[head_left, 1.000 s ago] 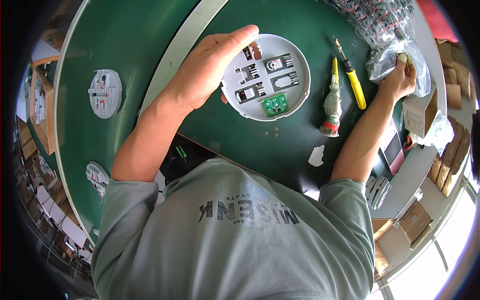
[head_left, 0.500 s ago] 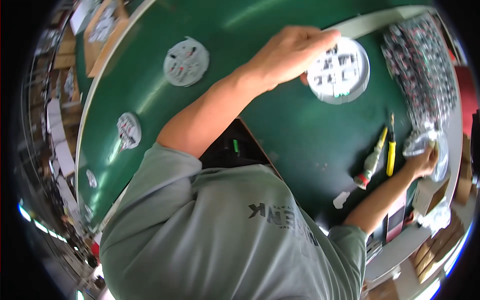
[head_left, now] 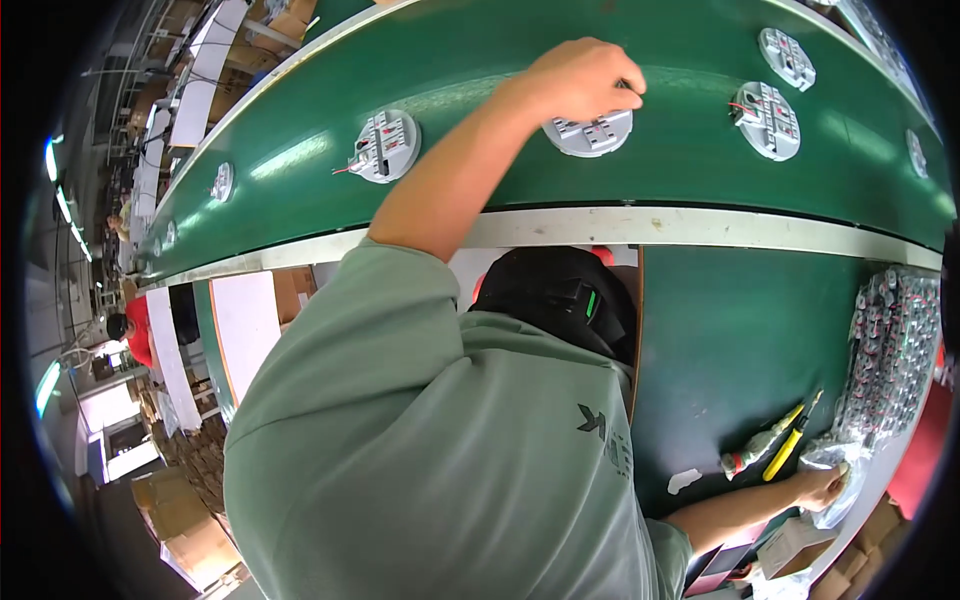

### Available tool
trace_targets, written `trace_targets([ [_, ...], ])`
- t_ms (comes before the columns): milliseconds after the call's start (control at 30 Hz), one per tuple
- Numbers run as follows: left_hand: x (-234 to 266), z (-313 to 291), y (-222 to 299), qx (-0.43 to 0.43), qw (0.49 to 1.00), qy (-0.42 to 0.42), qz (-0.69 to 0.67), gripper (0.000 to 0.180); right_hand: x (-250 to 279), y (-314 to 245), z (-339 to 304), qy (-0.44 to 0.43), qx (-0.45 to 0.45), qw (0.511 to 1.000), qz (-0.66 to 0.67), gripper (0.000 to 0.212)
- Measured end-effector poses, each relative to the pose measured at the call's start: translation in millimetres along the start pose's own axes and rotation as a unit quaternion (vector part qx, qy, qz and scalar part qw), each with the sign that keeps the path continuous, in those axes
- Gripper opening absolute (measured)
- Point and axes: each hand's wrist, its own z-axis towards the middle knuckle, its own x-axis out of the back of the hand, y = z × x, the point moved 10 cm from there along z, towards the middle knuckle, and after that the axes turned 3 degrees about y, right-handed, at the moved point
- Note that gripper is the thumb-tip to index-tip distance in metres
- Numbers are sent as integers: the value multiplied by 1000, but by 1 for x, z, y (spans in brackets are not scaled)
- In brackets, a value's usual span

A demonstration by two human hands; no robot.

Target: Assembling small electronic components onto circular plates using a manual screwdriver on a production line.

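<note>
My left hand (head_left: 590, 82) is over the green surface beyond the pale rail, its fingers curled closed. Under it lies a round white fixture (head_left: 590, 138) with small parts and wiring, its far half hidden by the hand. A small dark bit shows between my fingertips; I cannot make out what it is. At the lower right my right hand (head_left: 825, 487) grips a clear plastic bag (head_left: 838, 508). Beside this hand, a long bundle of wrapped small parts with red wires (head_left: 885, 350) lies along the bench edge. A screwdriver-like tool (head_left: 760, 443) and a yellow-handled tool (head_left: 786, 450) lie near it.
Similar round fixtures (head_left: 385, 147) (head_left: 768, 120) are spread along the green surface. A pale rail (head_left: 640, 225) divides it from the green bench (head_left: 740, 330). A white scrap (head_left: 684, 481) and an open carton (head_left: 795, 545) are near my right forearm. Another person in red (head_left: 138, 330) is far left.
The view has swung left. My left hand, which held a round white fixture up near the bench, is now low over one on the green surface. My right hand stays at the plastic bag.
</note>
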Motion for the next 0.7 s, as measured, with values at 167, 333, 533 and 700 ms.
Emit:
trace_targets([
  [167, 25, 0, -10, -149, 977, -32, -146, 20, 18, 32, -14, -2, -142, 957, 253, 29],
  [333, 25, -15, 64, -25, 991, 15, -130, 9, 64, -50, -38, 119, -94, 966, 210, 18],
  [533, -57, -22, 233, -208, 948, 66, -231, 6, 83, -178, -85, -26, -50, 938, 343, 24],
  [700, -95, -30, 283, -263, 949, 59, -164, 9, 66, -270, -173, -256, -77, 936, 230, 14],
])
